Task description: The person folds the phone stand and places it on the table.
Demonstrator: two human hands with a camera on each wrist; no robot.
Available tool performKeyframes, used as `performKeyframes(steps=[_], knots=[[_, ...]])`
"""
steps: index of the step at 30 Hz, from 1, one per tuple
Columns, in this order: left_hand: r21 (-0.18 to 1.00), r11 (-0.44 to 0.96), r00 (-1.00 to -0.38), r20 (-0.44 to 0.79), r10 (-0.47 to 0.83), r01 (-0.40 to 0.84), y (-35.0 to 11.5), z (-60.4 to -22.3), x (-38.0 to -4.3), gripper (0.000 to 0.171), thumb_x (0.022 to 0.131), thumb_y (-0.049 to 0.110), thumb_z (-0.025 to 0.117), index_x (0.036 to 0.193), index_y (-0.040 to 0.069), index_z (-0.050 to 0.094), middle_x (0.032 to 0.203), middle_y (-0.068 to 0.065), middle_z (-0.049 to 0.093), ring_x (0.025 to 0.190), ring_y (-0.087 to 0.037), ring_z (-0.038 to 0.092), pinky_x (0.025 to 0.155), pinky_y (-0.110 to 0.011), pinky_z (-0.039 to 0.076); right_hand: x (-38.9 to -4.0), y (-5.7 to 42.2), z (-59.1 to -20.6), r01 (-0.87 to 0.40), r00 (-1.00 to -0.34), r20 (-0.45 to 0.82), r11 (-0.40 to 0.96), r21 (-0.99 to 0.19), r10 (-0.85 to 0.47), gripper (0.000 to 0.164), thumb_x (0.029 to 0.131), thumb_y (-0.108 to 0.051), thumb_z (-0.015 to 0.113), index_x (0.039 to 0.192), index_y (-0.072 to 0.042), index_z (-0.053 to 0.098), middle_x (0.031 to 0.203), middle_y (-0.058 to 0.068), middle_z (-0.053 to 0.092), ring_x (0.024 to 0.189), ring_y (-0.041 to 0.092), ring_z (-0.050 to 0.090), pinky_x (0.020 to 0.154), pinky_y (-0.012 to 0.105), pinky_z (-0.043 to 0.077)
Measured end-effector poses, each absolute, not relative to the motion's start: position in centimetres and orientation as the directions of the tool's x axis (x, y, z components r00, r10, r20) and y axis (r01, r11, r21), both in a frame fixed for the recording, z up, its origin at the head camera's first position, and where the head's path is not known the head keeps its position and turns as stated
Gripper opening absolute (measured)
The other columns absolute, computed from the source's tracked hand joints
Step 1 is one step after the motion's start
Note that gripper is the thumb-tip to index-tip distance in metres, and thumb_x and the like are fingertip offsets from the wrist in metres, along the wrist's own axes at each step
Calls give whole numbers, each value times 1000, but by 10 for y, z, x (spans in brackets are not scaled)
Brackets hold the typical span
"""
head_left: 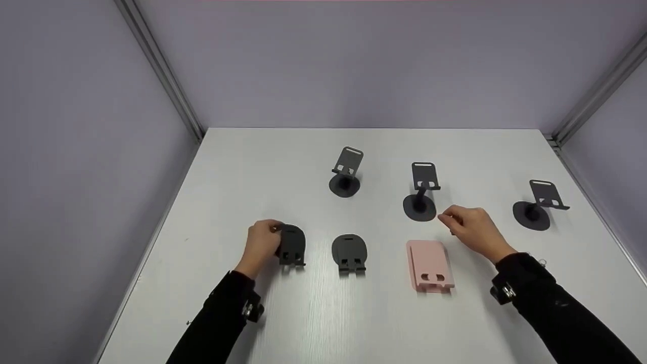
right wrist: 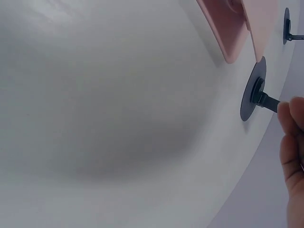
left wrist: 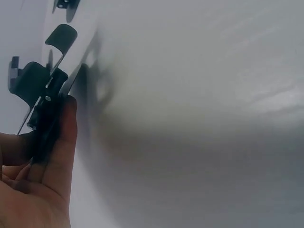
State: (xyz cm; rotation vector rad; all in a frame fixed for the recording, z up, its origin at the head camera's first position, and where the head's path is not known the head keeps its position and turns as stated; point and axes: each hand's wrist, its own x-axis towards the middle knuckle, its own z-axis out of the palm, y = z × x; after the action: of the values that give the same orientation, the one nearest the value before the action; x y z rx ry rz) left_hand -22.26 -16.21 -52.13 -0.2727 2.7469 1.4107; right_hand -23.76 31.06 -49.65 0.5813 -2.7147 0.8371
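One folded dark stand point(head_left: 292, 243) over the bench's point(head_left: 217, 202) left half | left hand point(head_left: 261, 243) pinches its left edge | right hand point(head_left: 474, 230) loosely curled, holding nothing | likely light, stiff, slick; best gripped by flat rim

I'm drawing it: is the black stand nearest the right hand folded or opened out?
Opened out. That black stand has its plate held clear of the round base by an arm.

We see a white table point(head_left: 379, 328), light point(head_left: 323, 303) shining on its near half. Behind the table we face a pale lilac wall point(head_left: 303, 65), with grey metal strips point(head_left: 163, 71) rising near the table's far corners.
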Motion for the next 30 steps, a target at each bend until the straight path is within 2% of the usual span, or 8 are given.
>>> performKeyframes(steps=[3,8,15,24,30], knots=[[773,606,-981,-131,-140,-189,-163,-522,-222,28,93,3,60,117,-1,75,104,-20,74,86,-28,71,65,-36,59,-237,314,-497,-444,-887,358,754,-484,-292,15,97,-12,70,83,-13,71,58,-14,53,52,0,44,51,24,37],[707,688,-986,-103,-133,-167,-167,-525,-221,27,93,6,62,116,3,77,105,-16,75,88,-26,68,76,-39,55,-236,321,-498,-445,-884,371,756,-480,-285,14,97,-10,70,83,-11,72,59,-13,54,52,0,44,51,23,37],[666,737,-993,-61,-100,-115,-172,-530,-222,23,95,5,63,112,3,78,98,-14,72,85,-24,62,72,-38,53,-235,330,-498,-439,-883,383,768,-467,-271,14,96,-8,70,82,-12,71,59,-12,54,51,2,43,50,21,35],[641,765,-997,-4,-73,-58,-175,-531,-216,20,95,-1,63,110,-5,75,101,-20,67,98,-33,67,83,-47,57,-234,341,-494,-413,-892,377,786,-460,-248,15,98,-12,69,83,-12,71,59,-11,55,51,2,43,49,23,35],[587,806,-994,15,-109,-80,-178,-529,-215,22,97,8,66,115,-2,75,102,-16,66,94,-33,68,79,-48,57,-234,347,-489,-378,-908,359,794,-476,-218,16,99,-15,67,84,-11,71,60,-6,58,52,4,45,51,24,36]])
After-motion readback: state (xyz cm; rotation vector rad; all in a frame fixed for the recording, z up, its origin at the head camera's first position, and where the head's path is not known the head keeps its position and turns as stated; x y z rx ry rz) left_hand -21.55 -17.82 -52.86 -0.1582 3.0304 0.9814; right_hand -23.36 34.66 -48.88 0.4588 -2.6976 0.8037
